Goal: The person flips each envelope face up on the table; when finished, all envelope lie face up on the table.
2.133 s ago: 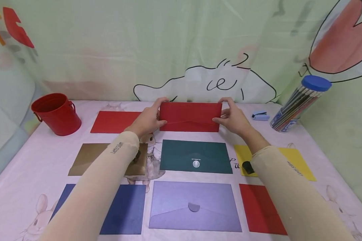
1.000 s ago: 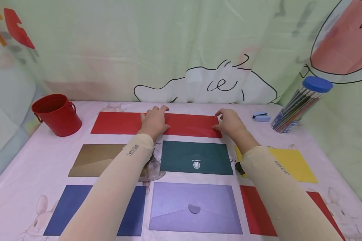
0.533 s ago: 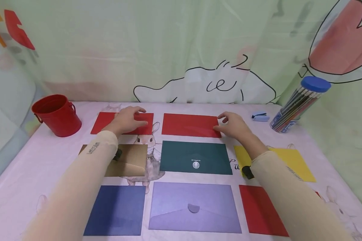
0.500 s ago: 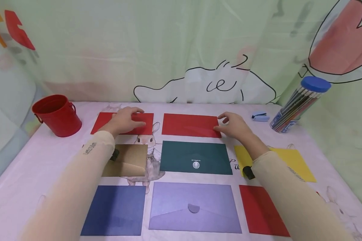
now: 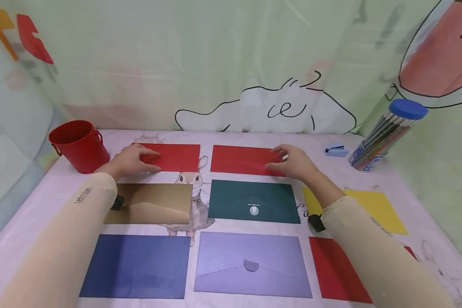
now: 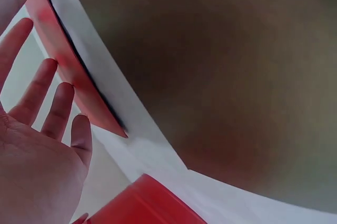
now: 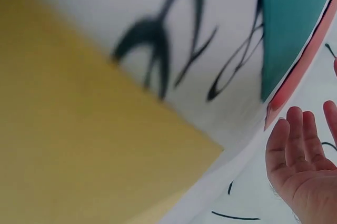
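Currently, working from the left: a red bucket [image 5: 78, 145] stands upright at the far left of the surface [image 5: 38, 201], near but apart from the left hand [image 5: 128, 161]. That hand lies flat, fingers straight and relaxed, pressing on the left end of the left red envelope [image 5: 175, 156]; nothing is gripped. The left wrist view confirms spread, uncurled fingers over the envelope's edge. Risk: a flat press gives no hold on the paper, so a sideways drag would likely slide the envelope toward the bucket or down over the gold envelope [image 5: 152, 203] just below it, spoiling the row

Centre: a printed rabbit shows in the gap between the two red envelopes. The right red envelope [image 5: 242, 159] lies flat, just above the dark green envelope [image 5: 254, 201]. The right hand [image 5: 292, 162] rests on its right end, fingers loosely bent, fingertips on the paper; it clasps nothing. Risk: fingertip pressure at one end could pivot the envelope, skewing it onto the green one or closing the gap to its neighbour

Right: a small blue stapler [image 5: 336, 150] and a leaning pencil tube [image 5: 385, 137] stand beyond the right hand. Risk: a wide outward sweep of that hand could knock the stapler or tip the tube, which already tilts. The right forearm hangs over the yellow envelope [image 5: 369, 205] and could shift it on withdrawal
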Tool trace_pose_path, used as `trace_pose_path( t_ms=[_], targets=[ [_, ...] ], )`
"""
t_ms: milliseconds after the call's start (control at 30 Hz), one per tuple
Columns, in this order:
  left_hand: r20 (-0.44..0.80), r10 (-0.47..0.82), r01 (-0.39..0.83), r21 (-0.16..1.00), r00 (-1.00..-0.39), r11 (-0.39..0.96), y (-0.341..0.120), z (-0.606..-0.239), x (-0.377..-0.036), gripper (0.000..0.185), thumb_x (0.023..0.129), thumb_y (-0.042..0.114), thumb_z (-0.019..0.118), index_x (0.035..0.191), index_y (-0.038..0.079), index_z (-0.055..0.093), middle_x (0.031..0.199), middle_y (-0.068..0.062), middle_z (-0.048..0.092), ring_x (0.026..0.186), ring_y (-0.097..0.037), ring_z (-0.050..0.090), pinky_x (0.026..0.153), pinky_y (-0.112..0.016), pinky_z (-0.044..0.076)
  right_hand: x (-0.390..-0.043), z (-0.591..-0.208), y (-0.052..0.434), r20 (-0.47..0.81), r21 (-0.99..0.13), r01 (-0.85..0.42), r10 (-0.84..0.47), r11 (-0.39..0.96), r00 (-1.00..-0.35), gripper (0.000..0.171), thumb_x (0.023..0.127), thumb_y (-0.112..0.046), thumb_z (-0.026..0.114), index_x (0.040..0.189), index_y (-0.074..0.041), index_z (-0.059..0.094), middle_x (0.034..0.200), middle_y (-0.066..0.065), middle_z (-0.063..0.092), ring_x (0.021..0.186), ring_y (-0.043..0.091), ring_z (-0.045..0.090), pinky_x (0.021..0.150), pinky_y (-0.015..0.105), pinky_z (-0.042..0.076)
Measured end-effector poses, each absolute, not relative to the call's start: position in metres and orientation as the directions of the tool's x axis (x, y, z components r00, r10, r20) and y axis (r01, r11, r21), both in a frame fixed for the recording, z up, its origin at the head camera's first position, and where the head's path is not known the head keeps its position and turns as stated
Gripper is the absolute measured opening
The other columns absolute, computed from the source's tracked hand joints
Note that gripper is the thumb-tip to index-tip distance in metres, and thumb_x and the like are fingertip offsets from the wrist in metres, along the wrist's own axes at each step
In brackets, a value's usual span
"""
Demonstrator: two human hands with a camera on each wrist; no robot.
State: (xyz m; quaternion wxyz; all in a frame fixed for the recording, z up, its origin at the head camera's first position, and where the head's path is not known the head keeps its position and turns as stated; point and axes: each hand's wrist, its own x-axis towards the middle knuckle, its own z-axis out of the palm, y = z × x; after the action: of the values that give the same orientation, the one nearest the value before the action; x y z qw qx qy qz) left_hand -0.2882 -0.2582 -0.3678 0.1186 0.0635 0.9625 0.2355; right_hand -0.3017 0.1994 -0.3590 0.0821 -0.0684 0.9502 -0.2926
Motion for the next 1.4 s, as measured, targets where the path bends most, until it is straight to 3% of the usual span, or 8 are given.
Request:
trace_pose_path(
  t_ms=[300,500,700,900,1167,1400],
  targets=[
    [-0.162,0.203,0.108,0.461,-0.966,0.881,-0.259,-0.369,-0.283,0.060,0.082,0.028,0.084,0.137,0.012,0.065,0.142,-0.019,0.045,0.131,-0.044,0.037,0.101,-0.070,0.034,-0.297,-0.360,0.194,-0.103,-0.562,-0.123,-0.217,0.818,-0.971,0.063,0.087,-0.028,0.080,0.139,-0.006,0.054,0.133,0.020,0.054,0.119,0.039,0.052,0.092,0.048,0.052],
    [-0.142,0.224,0.128,0.493,-0.964,0.861,-0.261,-0.372,-0.283,0.045,0.085,0.025,0.081,0.127,0.009,0.071,0.139,-0.019,0.049,0.129,-0.044,0.041,0.095,-0.061,0.047,-0.294,-0.361,0.193,-0.101,-0.566,-0.122,-0.215,0.815,-0.971,0.062,0.087,-0.028,0.079,0.139,-0.005,0.054,0.133,0.021,0.055,0.119,0.040,0.052,0.092,0.049,0.052],
    [-0.150,0.187,0.095,0.476,-0.971,0.875,-0.273,-0.376,-0.285,0.062,0.084,0.031,0.082,0.138,0.008,0.062,0.142,-0.021,0.047,0.130,-0.045,0.040,0.092,-0.057,0.051,-0.296,-0.363,0.185,-0.098,-0.572,-0.141,-0.238,0.808,-0.966,0.060,0.087,-0.027,0.079,0.138,-0.006,0.056,0.132,0.020,0.056,0.118,0.038,0.054,0.091,0.047,0.053],
    [-0.199,0.146,0.038,0.465,-0.969,0.884,-0.283,-0.373,-0.286,0.065,0.089,0.036,0.076,0.143,0.005,0.056,0.145,-0.025,0.042,0.133,-0.049,0.034,0.093,-0.059,0.050,-0.300,-0.364,0.166,-0.078,-0.596,-0.197,-0.300,0.779,-0.951,0.057,0.086,-0.026,0.079,0.136,-0.007,0.058,0.130,0.019,0.057,0.117,0.037,0.055,0.092,0.047,0.052],
    [-0.239,0.082,-0.043,0.475,-0.968,0.879,-0.301,-0.372,-0.284,0.080,0.080,0.036,0.084,0.147,0.007,0.050,0.149,-0.028,0.033,0.132,-0.050,0.032,0.091,-0.057,0.052,-0.305,-0.365,0.123,-0.069,-0.619,-0.244,-0.361,0.747,-0.930,0.059,0.083,-0.027,0.083,0.135,-0.011,0.060,0.128,0.015,0.059,0.115,0.032,0.057,0.089,0.044,0.054],
    [-0.237,0.063,-0.063,0.488,-0.970,0.871,-0.302,-0.374,-0.280,0.094,0.075,0.039,0.088,0.151,0.006,0.044,0.149,-0.027,0.034,0.132,-0.050,0.034,0.091,-0.056,0.052,-0.309,-0.361,0.080,-0.104,-0.580,-0.276,-0.406,0.766,-0.908,0.064,0.079,-0.027,0.087,0.136,-0.012,0.060,0.128,0.014,0.058,0.114,0.030,0.056,0.085,0.040,0.056]
  ],
)
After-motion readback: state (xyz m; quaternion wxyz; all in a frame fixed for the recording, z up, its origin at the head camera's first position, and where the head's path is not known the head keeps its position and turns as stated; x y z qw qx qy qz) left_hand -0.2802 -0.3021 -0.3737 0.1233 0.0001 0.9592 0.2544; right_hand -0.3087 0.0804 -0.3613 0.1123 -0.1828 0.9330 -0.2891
